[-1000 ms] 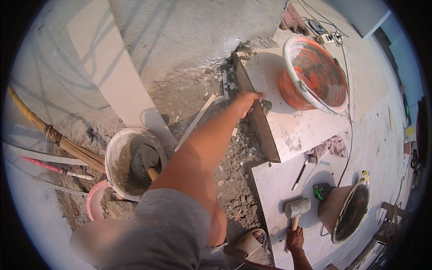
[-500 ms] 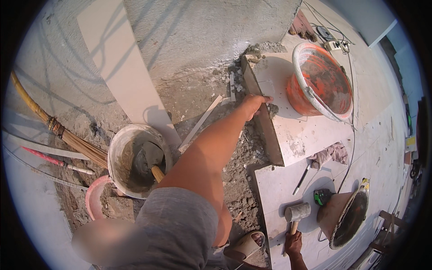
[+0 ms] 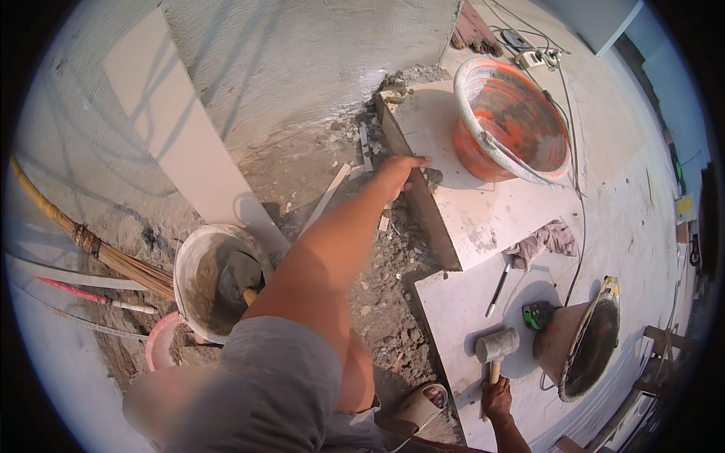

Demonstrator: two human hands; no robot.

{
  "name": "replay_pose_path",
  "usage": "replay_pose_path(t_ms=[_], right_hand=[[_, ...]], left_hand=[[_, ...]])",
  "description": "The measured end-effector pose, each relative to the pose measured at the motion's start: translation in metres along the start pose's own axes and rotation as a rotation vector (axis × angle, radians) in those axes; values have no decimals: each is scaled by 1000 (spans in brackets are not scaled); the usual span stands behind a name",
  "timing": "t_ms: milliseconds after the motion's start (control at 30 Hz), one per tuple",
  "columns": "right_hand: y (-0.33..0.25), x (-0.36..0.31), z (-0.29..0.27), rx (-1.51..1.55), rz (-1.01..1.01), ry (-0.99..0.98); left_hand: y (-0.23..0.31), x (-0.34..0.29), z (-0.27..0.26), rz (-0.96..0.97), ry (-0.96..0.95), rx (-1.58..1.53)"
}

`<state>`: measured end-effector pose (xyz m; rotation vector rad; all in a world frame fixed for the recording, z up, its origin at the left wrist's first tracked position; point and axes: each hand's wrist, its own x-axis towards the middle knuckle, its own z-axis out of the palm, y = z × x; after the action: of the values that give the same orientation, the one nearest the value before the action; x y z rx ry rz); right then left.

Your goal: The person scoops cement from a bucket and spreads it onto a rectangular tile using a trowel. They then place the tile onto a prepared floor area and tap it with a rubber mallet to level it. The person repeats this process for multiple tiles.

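My left hand grips the left edge of a large pale floor tile, one digit lying on top and other fingers curled at its side. Grey mortar crumbs sit beside that grip. At the lower right, my right hand is wrapped round the wooden handle of a mallet. The mallet's grey head is held over the lower tile, apart from the raised one. Behind my left forearm stands a whitish bucket of wet mortar, with a wooden-handled tool in it, partly hidden by my arm.
An orange tub stands on the raised tile. Nearby lie a rag, a marker and a green-black tape measure beside another bucket. A broom lies left. A cable crosses the tiles; a board leans against the wall.
My view has shifted a little, so the upper things sit further left. My left hand stays on the tile edge, and my right hand still holds the mallet.
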<state>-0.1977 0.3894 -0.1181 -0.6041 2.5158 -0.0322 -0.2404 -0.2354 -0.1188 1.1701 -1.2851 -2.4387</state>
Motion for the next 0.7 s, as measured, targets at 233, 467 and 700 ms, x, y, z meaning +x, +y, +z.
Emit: replay_pose_path(t_ms=[233,467,700], right_hand=[[-5,1,-2,2,-22,29],[-18,-3,-14,55,-8,43],[-12,-1,-10,18,-19,33]], left_hand=[[-3,5,-4,13,16,-18],[-2,4,-2,15,-4,-22],[-8,12,-9,-5,15,-57]])
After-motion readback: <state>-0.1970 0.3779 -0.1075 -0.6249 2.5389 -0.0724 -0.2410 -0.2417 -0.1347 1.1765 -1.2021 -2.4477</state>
